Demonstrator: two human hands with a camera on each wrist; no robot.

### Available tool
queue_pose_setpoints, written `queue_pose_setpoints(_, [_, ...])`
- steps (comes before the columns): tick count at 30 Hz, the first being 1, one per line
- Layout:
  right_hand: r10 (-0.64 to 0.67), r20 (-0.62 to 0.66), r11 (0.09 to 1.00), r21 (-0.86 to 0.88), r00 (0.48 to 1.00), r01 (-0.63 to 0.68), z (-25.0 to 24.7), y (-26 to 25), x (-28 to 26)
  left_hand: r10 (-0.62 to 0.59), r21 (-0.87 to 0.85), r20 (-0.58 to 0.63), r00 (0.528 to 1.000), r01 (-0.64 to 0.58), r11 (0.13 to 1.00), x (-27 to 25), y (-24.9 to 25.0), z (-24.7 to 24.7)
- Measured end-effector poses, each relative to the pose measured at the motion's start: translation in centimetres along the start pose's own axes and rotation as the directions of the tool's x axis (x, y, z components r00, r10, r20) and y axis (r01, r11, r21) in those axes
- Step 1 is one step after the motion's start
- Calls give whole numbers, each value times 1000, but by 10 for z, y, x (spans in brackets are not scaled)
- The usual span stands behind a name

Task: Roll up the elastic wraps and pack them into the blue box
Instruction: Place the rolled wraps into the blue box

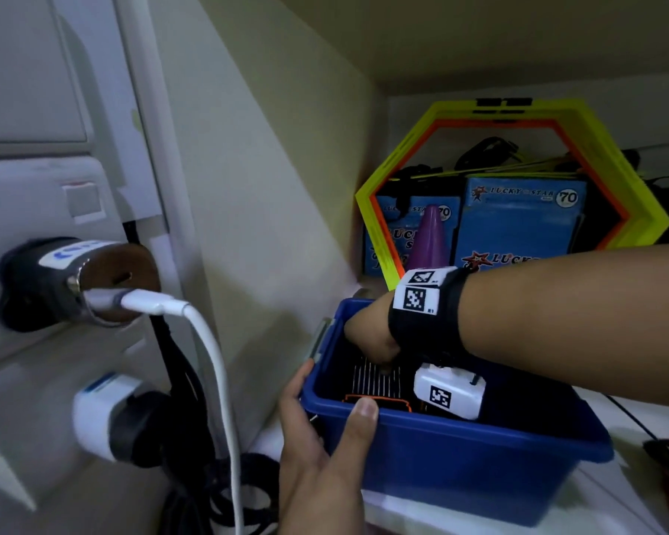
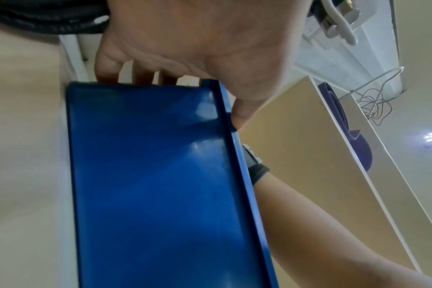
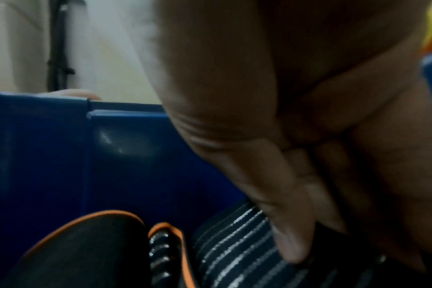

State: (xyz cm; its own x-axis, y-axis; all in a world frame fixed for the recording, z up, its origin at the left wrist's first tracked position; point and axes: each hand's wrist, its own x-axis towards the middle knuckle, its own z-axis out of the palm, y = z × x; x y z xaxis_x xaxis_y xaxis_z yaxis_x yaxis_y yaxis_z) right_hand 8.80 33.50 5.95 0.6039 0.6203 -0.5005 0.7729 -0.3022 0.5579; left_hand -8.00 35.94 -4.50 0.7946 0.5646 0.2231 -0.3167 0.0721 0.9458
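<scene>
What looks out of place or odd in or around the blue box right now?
Nothing stands out. The left hand grips the blue box at its corner, and the right hand presses the striped wrap inside it.

A yellow-and-orange hexagonal frame (image 1: 514,179) was seen at upper right, with blue Lucky Star boxes (image 1: 522,222) and a purple cone (image 1: 430,241) behind it. A white cable (image 1: 213,364) was plugged in at left.

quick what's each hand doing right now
Left hand: grips the blue plastic box at its corner.
Right hand: inside the box, fingers on the striped dark elastic wrap; grip unclear.
</scene>
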Motion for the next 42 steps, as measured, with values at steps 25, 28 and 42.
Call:
queue_pose_setpoints(25, [302,89,479,847,949,-232,227,139,-228,112,174,-185,976,-80,982,57,-13,0])
queue_pose_setpoints(28, [255,128,452,861,959,-235,263,127,-237,123,155,-194,973,-94,983,57,-15,4])
queue_pose_setpoints(42, [91,17,685,725,996,-75,274,74,-243,97,168,-256,962,-55,984,43,-7,14])
